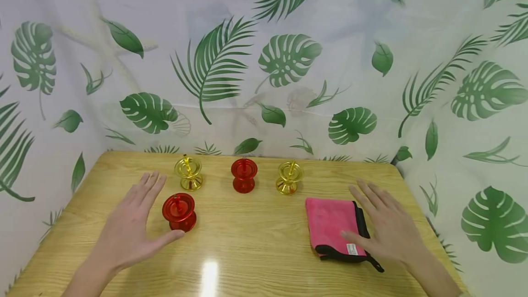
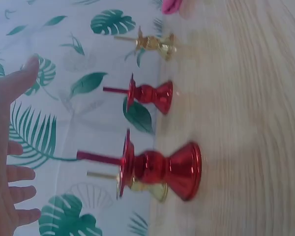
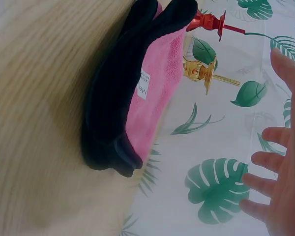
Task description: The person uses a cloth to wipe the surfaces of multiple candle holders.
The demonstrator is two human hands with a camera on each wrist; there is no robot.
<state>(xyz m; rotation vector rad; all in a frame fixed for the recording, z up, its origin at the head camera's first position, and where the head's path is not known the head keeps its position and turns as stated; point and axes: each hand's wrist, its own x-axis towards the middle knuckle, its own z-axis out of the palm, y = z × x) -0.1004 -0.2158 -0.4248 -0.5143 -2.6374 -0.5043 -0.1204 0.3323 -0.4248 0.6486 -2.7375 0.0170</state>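
Note:
My left hand (image 1: pixel 129 223) hovers palm down with its fingers straight and thumb spread, holding nothing. Just right of it stands a red candle holder (image 1: pixel 178 210) with a thin stem rising from its dish, close to the thumb tip. My right hand (image 1: pixel 389 228) is likewise spread, its thumb over the edge of a folded pink cloth (image 1: pixel 332 221) with black trim and a white label. Farther back, a gold candle holder (image 1: pixel 189 178), a second red candle holder (image 1: pixel 244 178) and another gold candle holder (image 1: pixel 289 180) stand upright in a row.
All of these stand on a light wooden table (image 1: pixel 247 251). Behind and beside it hangs a white curtain (image 1: pixel 231 132) printed with green leaves. A black loop (image 1: pixel 376 264) sticks out from the cloth's near corner.

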